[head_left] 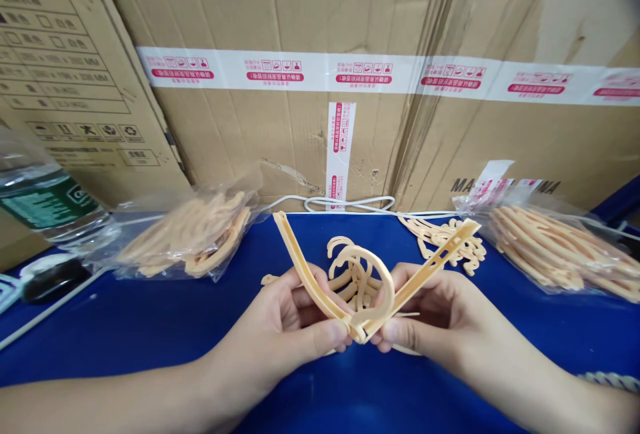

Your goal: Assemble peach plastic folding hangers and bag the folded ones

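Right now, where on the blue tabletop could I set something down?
The glossy blue tabletop shows bare between the left forearm and the left clear plastic bag of beige strips, and between the right forearm and the right clear bag. It's crowded beyond the left hand and right hand, among loose curved beige pieces.

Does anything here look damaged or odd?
Yes: the cardboard looks scuffed or torn low down, left of the vertical tape, breaking its otherwise smoother surface. The V-shaped tan piece in your left hand and right hand shows no obvious break.
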The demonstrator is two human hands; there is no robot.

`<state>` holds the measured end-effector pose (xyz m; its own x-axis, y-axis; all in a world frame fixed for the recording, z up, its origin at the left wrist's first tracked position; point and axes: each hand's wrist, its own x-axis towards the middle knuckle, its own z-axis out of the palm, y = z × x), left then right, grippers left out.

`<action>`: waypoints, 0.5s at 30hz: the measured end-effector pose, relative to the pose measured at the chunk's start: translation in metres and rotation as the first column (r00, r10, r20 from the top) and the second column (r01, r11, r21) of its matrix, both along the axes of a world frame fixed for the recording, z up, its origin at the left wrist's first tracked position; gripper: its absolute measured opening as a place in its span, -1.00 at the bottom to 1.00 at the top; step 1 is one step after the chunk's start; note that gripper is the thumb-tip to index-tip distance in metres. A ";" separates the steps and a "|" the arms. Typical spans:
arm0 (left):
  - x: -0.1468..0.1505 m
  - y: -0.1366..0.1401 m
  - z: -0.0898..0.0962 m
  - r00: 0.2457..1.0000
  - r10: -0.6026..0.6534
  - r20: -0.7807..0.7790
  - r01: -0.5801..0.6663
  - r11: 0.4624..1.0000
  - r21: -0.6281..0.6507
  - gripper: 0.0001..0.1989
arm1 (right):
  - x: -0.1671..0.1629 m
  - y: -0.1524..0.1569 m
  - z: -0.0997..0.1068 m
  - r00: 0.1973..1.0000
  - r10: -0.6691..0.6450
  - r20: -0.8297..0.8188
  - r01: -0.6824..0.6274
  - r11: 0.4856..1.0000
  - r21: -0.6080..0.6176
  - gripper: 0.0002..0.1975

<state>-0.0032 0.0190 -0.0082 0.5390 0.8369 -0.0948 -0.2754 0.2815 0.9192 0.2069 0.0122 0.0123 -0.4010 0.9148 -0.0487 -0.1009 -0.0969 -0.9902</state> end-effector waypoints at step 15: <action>0.000 0.001 0.004 0.995 0.040 -0.093 -0.028 0.992 0.124 -0.68 | -0.006 -0.008 -0.016 0.995 -0.020 -0.102 0.020 1.000 -0.004 -0.81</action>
<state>-0.0035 0.0199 -0.0043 0.5036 0.8630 -0.0400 -0.1928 0.1573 0.9685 0.2011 0.0041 -0.0038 -0.3855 0.9226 -0.0114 -0.2038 -0.0972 -0.9742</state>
